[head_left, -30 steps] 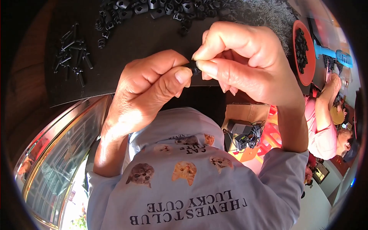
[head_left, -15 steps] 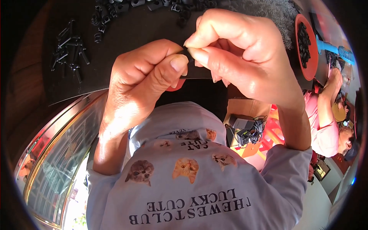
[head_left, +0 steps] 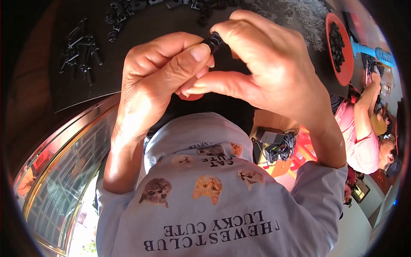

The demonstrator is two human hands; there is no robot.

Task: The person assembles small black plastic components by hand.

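Between the thumb and fingers of my left hand (head_left: 160, 70) is a small black plastic part (head_left: 214, 41), its ring-like end sticking out past the fingertips. My right hand (head_left: 269, 64) lies just right of it, with the index fingertip touching the part's outer end. The right thumb is spread well apart from that index finger, its tip low beside the left fingers. Part of the black piece is hidden in my left grip. Both hands are raised over the near edge of the dark table (head_left: 115, 68).
Loose black rods (head_left: 81, 49) lie at the left, and a heap of black plastic parts (head_left: 128, 9) at the back. An orange bowl (head_left: 347, 64) of small black pieces stands right, beside a blue-handled tool (head_left: 372, 53). Another person in pink (head_left: 353, 124) sits at the right.
My right thumb has come away from the index finger and moved down and left. The black part, mostly hidden before, now shows between my hands.
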